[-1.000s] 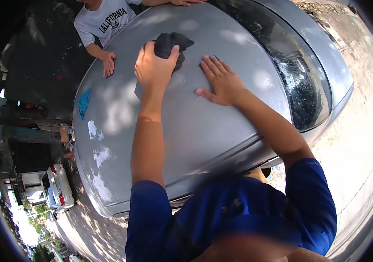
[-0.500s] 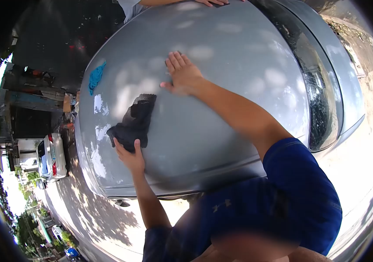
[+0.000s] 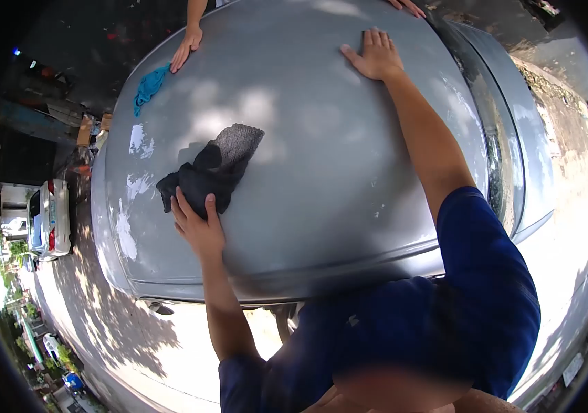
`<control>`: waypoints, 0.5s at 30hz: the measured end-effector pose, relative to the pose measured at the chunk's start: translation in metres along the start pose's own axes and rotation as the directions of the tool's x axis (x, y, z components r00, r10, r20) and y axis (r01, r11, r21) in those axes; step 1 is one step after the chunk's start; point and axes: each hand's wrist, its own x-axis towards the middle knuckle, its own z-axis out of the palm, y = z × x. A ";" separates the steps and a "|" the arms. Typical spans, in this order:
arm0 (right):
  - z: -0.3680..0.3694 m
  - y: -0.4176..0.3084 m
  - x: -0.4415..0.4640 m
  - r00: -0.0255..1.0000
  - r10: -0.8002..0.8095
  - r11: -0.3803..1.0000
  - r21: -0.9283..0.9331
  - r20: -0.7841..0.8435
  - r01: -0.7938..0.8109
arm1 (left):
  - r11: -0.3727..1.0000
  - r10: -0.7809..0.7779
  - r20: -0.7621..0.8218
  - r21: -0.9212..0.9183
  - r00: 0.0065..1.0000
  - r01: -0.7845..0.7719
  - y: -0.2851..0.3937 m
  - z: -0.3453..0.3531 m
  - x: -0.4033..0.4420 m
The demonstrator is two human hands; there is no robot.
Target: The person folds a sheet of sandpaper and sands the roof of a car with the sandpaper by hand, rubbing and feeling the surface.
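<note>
On the grey car roof [image 3: 308, 186] lies a crumpled black cloth [image 3: 208, 172], its upper end a lighter, speckled grey. My left hand [image 3: 200, 227] rests at the cloth's lower edge, fingers spread over it rather than wrapped round it. Farther up and to the right, my right hand [image 3: 376, 56] is flat on the roof with its thumb apart; whether something thin lies under the palm cannot be seen. A blue cloth [image 3: 149, 88] sits near the far left edge of the roof, with another person's hand [image 3: 187, 48] close beside it.
Another person's fingers [image 3: 407, 7] touch the roof at the top edge. White patches [image 3: 126, 230] mark the roof's left side. The car's dark glass [image 3: 497, 151] curves along the right. A white car [image 3: 51, 220] stands at the far left.
The black cloth and my left hand first moved down and left across the roof, then stayed there. My right hand moved left, then up and right. The other person's hand came beside the blue cloth.
</note>
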 end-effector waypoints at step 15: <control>0.013 -0.062 0.001 0.995 -0.081 0.997 0.013 0.054 0.080 | 0.992 -0.035 0.083 0.124 0.996 0.025 -0.012 0.008 0.004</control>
